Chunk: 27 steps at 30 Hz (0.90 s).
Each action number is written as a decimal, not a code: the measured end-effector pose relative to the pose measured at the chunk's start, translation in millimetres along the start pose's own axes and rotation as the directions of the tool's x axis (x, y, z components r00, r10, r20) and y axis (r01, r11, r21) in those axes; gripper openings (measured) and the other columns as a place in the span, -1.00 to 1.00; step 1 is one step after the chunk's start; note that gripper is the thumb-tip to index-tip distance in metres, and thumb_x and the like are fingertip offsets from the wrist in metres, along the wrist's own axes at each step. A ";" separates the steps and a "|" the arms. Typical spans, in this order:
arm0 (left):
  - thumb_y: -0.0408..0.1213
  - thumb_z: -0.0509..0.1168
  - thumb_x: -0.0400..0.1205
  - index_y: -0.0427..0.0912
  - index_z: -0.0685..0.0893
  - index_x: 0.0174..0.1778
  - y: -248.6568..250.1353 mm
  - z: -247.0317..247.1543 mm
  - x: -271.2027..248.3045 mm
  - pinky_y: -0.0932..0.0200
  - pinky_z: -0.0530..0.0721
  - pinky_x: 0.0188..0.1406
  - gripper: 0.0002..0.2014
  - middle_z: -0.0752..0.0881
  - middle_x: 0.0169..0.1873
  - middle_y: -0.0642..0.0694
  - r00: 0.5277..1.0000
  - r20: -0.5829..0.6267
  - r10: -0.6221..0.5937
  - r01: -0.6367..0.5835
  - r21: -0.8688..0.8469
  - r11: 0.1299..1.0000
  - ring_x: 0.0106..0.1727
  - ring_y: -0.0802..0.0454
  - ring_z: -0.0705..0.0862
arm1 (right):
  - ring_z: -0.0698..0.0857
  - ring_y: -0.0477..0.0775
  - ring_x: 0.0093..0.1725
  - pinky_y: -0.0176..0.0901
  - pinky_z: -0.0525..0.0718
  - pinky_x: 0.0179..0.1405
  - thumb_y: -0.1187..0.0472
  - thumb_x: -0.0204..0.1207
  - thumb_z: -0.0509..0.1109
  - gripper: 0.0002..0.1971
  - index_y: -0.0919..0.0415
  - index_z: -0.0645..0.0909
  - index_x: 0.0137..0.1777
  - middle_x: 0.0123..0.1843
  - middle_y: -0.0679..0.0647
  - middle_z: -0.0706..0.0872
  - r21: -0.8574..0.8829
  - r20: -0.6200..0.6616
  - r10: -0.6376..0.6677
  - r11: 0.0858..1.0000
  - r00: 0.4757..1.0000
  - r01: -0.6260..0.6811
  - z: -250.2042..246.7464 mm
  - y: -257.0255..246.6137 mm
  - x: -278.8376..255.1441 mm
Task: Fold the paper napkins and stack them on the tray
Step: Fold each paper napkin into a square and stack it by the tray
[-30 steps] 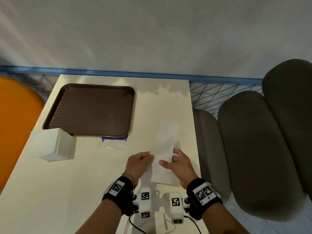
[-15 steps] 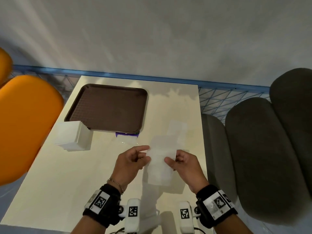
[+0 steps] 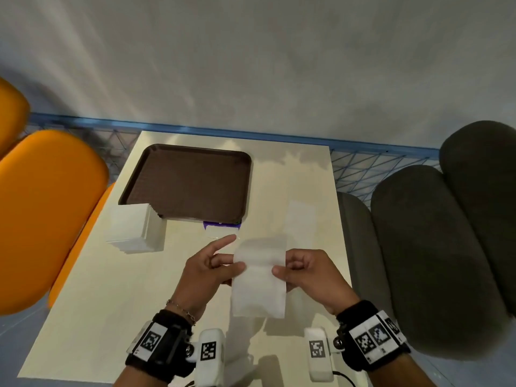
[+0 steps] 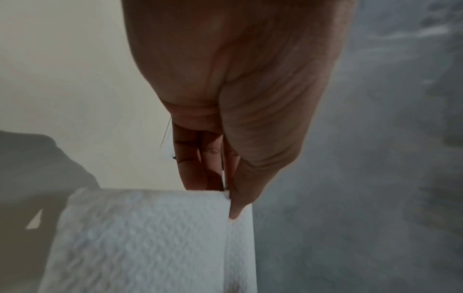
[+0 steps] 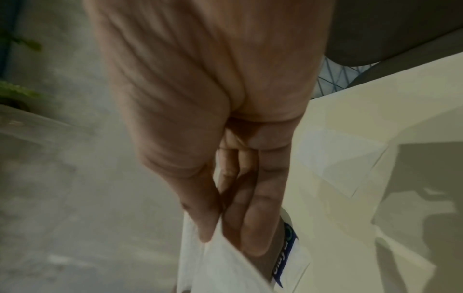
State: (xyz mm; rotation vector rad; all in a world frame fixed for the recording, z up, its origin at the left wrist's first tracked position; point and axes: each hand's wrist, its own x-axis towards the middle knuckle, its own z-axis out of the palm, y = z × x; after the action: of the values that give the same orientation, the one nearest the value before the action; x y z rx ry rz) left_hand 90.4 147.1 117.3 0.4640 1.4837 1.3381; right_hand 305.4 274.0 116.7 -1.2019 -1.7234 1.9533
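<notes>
The napkin [image 3: 258,277], a white embossed strip bent over on itself, hangs above the cream table [image 3: 111,289], pinched at its edges between the left hand [image 3: 208,275] and right hand [image 3: 310,275]. Beyond the left hand lie the brown textured tray [image 3: 187,182] and a square napkin stack [image 3: 134,231]. Only the left wrist view shows the quilted weave; the head view shows the index finger pointing free.
</notes>
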 end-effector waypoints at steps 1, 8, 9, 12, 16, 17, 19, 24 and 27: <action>-0.49 0.59 0.55 0.06 0.68 0.45 3.8 -5.5 -0.7 -0.20 0.77 0.08 -0.41 0.89 0.05 -0.25 1.000 0.008 -0.001 0.001 -0.008 1.000 0.01 -0.11 0.84 | 0.89 0.32 -0.01 0.19 0.89 0.01 0.32 0.61 0.62 -0.80 0.47 0.80 0.10 -0.01 0.40 0.89 0.009 0.011 0.006 1.000 1.000 -0.006 4.8 -3.7 -0.3; -0.57 0.57 0.51 -0.06 0.81 0.35 16.9 -49.7 -0.8 -0.19 0.70 0.02 -0.49 0.88 -0.01 -0.31 0.997 0.054 0.049 -0.046 -0.058 0.997 -0.03 -0.18 0.79 | 0.91 0.27 -0.06 0.04 0.88 -0.05 0.57 0.58 0.49 -0.77 0.31 0.92 0.02 -0.05 0.17 0.94 -0.134 -0.003 -0.077 0.988 0.997 0.076 38.6 -34.9 2.9; -0.53 0.62 0.46 -0.05 0.84 0.29 16.9 -57.2 -0.1 -0.17 0.71 0.02 -0.50 0.88 -0.06 -0.29 0.997 0.062 0.054 -0.050 -0.066 0.997 -0.02 -0.18 0.78 | 0.90 0.21 -0.10 -0.03 0.86 -0.08 0.59 0.59 0.45 -0.72 0.28 0.93 -0.01 -0.07 0.13 0.94 -0.156 -0.011 -0.085 0.984 0.996 0.082 44.4 -38.7 4.9; -0.48 0.55 0.39 -0.05 0.90 0.07 19.5 -74.8 0.9 0.08 0.74 -0.02 -0.64 0.89 -0.09 -0.23 0.998 0.048 0.052 -0.048 -0.085 0.995 0.01 -0.09 0.79 | 0.90 0.15 -0.16 -0.14 0.83 -0.10 0.61 0.61 0.36 -0.62 0.22 0.94 -0.03 -0.08 0.07 0.94 -0.166 -0.044 -0.094 0.982 0.995 0.086 62.9 -52.3 8.8; -0.67 0.35 0.62 -0.14 0.91 -0.06 27.4 -93.2 3.7 0.01 0.78 0.12 -0.65 0.87 0.06 -0.32 1.000 0.023 0.012 -0.010 -0.122 0.992 0.15 -0.24 0.81 | 0.89 0.13 -0.21 -0.11 0.85 -0.12 0.60 0.61 0.36 -0.61 0.18 0.95 -0.03 -0.07 0.05 0.94 -0.189 -0.081 -0.116 0.977 0.990 0.099 81.8 -66.1 15.7; -0.66 0.33 0.63 -0.14 0.91 -0.05 31.1 -97.2 3.9 -0.09 0.76 0.23 -0.65 0.87 0.07 -0.31 1.000 0.014 0.017 -0.015 -0.130 0.991 0.19 -0.28 0.81 | 0.89 0.16 -0.21 -0.07 0.87 -0.11 0.60 0.61 0.36 -0.60 0.17 0.95 -0.04 -0.07 0.04 0.94 -0.207 -0.092 -0.121 0.973 0.988 0.100 85.6 -68.4 17.9; -0.56 0.34 0.68 -0.11 0.91 0.00 39.6 -104.3 3.1 -0.17 0.69 0.38 -0.70 0.88 0.09 -0.22 0.996 -0.034 0.081 -0.083 -0.062 0.995 0.26 -0.22 0.81 | 0.90 0.21 -0.22 0.07 0.91 -0.05 0.57 0.62 0.37 -0.59 0.11 0.96 -0.04 -0.10 0.06 0.94 -0.241 -0.120 -0.131 0.966 0.984 0.099 93.3 -72.6 22.2; 0.02 0.64 0.52 0.11 0.86 -0.05 67.5 -100.4 -15.8 0.10 0.74 0.04 -0.83 0.81 0.07 0.10 0.833 0.082 0.548 -0.508 0.505 0.697 0.19 0.01 0.77 | 0.86 0.11 -0.40 -0.10 0.87 -0.08 0.42 0.64 0.39 -0.61 -0.07 0.95 -0.06 -0.41 0.09 0.84 -0.370 -0.197 -0.181 0.924 0.964 0.098 112.5 -84.9 30.0; 0.28 0.72 0.31 0.17 0.83 -0.03 69.0 -90.8 -24.2 0.24 0.66 0.07 -0.57 0.70 0.22 0.17 0.754 0.277 0.596 -0.623 0.590 0.514 0.27 0.05 0.72 | 0.84 0.04 -0.45 -0.27 0.82 -0.26 0.40 0.66 0.36 -0.65 0.02 0.94 -0.03 -0.47 0.03 0.81 -0.395 -0.228 -0.175 0.916 0.958 0.073 124.7 -96.4 31.7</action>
State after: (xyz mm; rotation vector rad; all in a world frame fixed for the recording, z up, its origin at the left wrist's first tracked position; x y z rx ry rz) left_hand -1.5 103.8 174.5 1.6092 1.8260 1.2530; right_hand 165.8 234.0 185.8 -1.3599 -2.0376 1.3490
